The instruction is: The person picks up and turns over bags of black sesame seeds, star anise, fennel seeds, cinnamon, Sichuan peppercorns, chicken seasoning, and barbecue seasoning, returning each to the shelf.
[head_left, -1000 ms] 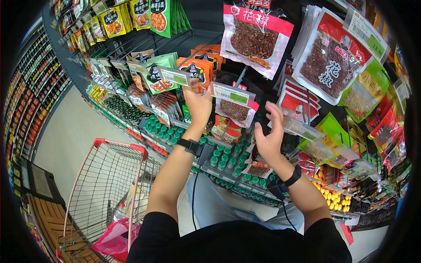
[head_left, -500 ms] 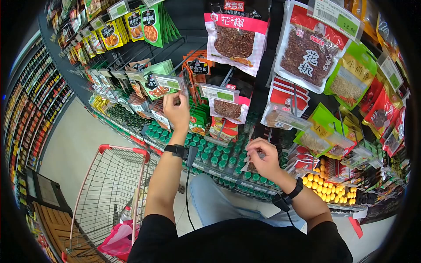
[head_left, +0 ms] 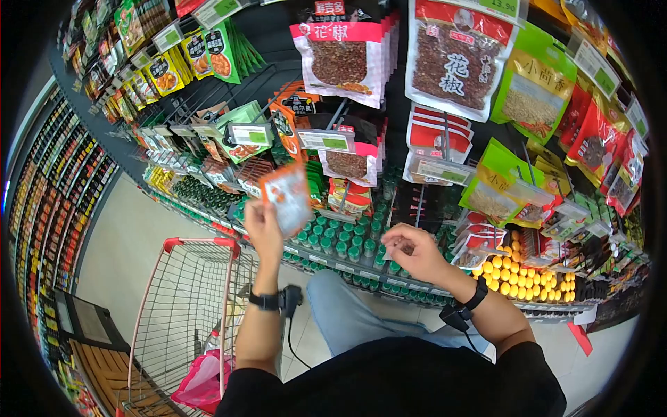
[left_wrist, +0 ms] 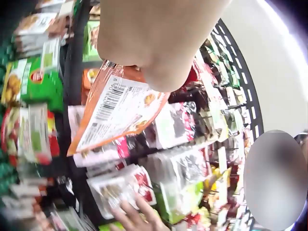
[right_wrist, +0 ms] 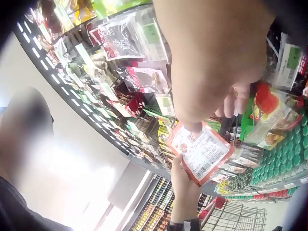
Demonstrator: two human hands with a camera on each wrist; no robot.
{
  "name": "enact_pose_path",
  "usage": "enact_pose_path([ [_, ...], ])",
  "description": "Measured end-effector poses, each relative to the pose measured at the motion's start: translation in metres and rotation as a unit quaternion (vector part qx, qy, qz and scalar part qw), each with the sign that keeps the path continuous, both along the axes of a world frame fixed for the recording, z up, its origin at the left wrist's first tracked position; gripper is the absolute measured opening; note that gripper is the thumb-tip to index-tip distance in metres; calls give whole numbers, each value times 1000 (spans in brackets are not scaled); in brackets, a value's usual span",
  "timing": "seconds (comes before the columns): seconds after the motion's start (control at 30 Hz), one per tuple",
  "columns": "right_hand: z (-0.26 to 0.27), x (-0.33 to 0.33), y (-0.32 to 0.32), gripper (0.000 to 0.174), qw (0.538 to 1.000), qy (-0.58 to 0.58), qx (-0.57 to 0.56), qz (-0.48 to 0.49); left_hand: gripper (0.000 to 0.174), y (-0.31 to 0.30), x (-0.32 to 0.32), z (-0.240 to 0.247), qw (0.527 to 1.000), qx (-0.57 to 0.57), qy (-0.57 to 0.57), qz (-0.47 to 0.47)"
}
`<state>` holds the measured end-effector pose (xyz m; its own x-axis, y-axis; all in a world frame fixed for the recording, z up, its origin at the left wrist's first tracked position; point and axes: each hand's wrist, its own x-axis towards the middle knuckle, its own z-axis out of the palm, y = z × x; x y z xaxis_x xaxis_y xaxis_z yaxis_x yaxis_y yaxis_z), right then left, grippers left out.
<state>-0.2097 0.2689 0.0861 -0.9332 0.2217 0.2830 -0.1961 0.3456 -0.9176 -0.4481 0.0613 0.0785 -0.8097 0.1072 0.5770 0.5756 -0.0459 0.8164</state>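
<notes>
My left hand (head_left: 264,229) pinches an orange-edged seasoning packet (head_left: 290,198) by its lower edge, in front of the hanging goods. Slightly blurred in the head view, the packet shows its white printed back; a barcode on it is visible in the left wrist view on the packet (left_wrist: 113,108) and in the right wrist view. My right hand (head_left: 420,256) is in the air to the right of it, fingers loosely curled, with nothing seen in them. More orange packets (head_left: 286,125) hang on a hook behind a price tag (head_left: 250,135).
Bags of Sichuan pepper (head_left: 455,62) hang high on the rack, with green fennel bags (head_left: 535,87) farther right. Rows of green-capped bottles (head_left: 340,240) stand on the shelf below. A shopping cart (head_left: 182,299) with a pink bag (head_left: 201,381) stands at the lower left.
My left hand has come down and left from the price tags, bringing an orange packet off the rack. My right hand has lowered and its fingers have curled. The view has shifted right.
</notes>
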Motion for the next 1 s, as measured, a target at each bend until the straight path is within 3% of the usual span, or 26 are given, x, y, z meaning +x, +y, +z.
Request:
enact_pose_path([
  [0.03,0,2,-4,24,1000,0,-5,-5,4,-1,20,-4,998,-35,-42,-33],
  [0.1,2,9,-13,48,997,9,-79,14,5,10,62,-3,960,102,-156,-211],
  [0.13,3,13,-12,61,988,-24,-135,70,5,16,84,3,958,94,-164,-214],
  [0.2,10,22,-19,55,953,-32,-268,136,6,29,121,18,896,156,-276,-310],
  [0.23,12,31,-20,44,961,-38,-243,125,6,32,133,21,894,151,-280,-315],
  [0.27,20,40,-21,44,961,-37,-246,118,8,36,144,23,882,149,-289,-342],
  [0.33,38,60,-25,32,980,-44,-195,27,12,44,166,36,865,146,-298,-377],
  [0.43,41,91,-18,27,979,2,-200,-29,36,53,192,50,847,41,-228,-478],
  [0.53,54,119,-15,28,976,32,-210,-58,36,57,220,58,827,-64,-212,-516],
  [0.6,56,136,-15,29,970,52,-226,-77,35,62,233,60,821,-75,-207,-527],
  [0.77,49,171,-18,31,972,38,-226,-52,33,70,258,65,843,-62,-200,-495],
  [1.0,46,186,-17,30,958,64,-277,-42,28,67,271,62,837,-32,-229,-496],
])
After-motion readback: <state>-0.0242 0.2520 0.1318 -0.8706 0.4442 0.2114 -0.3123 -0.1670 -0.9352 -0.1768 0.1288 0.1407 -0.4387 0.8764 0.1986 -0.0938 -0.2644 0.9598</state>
